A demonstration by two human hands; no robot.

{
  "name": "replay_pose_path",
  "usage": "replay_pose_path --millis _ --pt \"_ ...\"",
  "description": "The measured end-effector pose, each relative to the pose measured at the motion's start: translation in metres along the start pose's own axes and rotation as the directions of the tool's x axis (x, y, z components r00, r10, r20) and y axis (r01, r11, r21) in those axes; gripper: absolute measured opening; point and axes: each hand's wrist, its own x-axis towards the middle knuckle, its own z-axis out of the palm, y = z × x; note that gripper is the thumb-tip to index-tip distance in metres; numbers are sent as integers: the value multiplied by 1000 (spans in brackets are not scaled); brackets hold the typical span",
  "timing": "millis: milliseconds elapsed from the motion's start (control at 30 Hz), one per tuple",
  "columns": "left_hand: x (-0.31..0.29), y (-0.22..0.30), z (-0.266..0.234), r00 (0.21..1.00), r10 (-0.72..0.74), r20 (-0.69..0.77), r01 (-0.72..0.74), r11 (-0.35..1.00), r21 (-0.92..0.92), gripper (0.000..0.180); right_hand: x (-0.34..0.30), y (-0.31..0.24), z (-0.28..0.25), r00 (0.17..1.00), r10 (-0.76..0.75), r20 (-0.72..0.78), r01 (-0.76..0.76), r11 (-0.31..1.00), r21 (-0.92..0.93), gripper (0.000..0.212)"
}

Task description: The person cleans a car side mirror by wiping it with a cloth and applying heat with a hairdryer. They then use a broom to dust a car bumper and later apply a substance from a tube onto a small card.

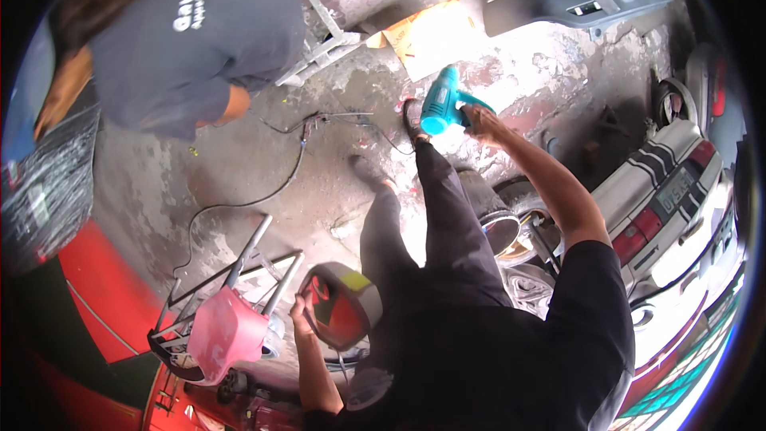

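Observation:
My right hand [484, 124] is closed around the handle of a teal heat gun [443, 104], held out over the concrete floor ahead of me. Low on the left, my left hand [302, 311] grips the edge of a car side mirror [339, 307] close to my body. The mirror's dark rim surrounds a glass face with red reflected in it, and a yellow-green patch sits on its housing. A clear gap separates the heat gun from the mirror.
A co-worker in a dark shirt [199, 40] bends at upper left. A cable [271, 191] crosses the floor. A metal stand [251, 251] with a pink piece [231, 327] is at left, near red bodywork [104, 295]. A grey car panel [582, 4] lies ahead; a white car rear [662, 183] is right.

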Motion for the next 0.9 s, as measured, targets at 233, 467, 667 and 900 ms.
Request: replay_pose_path --millis 233,467,667,900 --pt "53 -36 13 983 -71 -170 83 995 64 69 189 132 16 985 43 -170 -102 928 -358 45" --pt "83 -35 63 953 -189 -236 202 979 32 65 273 185 27 954 -88 -287 -45 903 -427 38" --pt "81 -32 73 960 -187 -206 202 978 52 75 279 208 66 949 -17 -314 -156 843 -515 55" --pt "81 15 94 993 -31 116 -5 955 295 94 117 70 89 980 107 -169 -31 916 401 59"
